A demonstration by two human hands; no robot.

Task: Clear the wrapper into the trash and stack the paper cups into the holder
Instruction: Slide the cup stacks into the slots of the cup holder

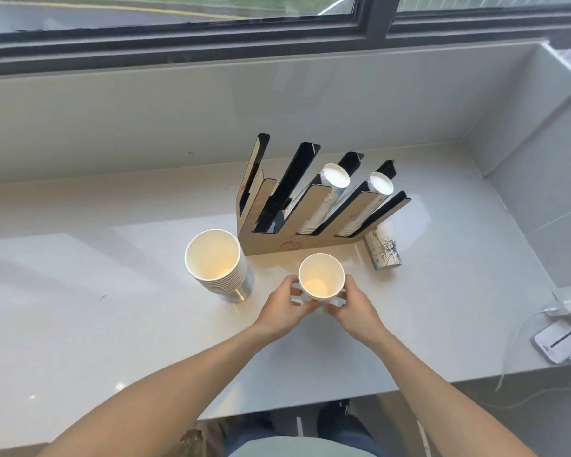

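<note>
A stack of white paper cups stands upright in front of me, mouth up, with clear plastic wrapper around its lower part. My left hand and my right hand grip its base from either side. To the left a wider stack of paper cups sits in a shiny sleeve. Behind both stands the cardboard and black cup holder with slanted slots; the two right slots hold cup stacks, the two left slots look empty. A printed stack of cups lies on its side at the holder's right end.
The white counter runs under a window, with a wall step at the right. A white charger and cables lie at the counter's right front edge. Below the counter edge I see my legs and shoes.
</note>
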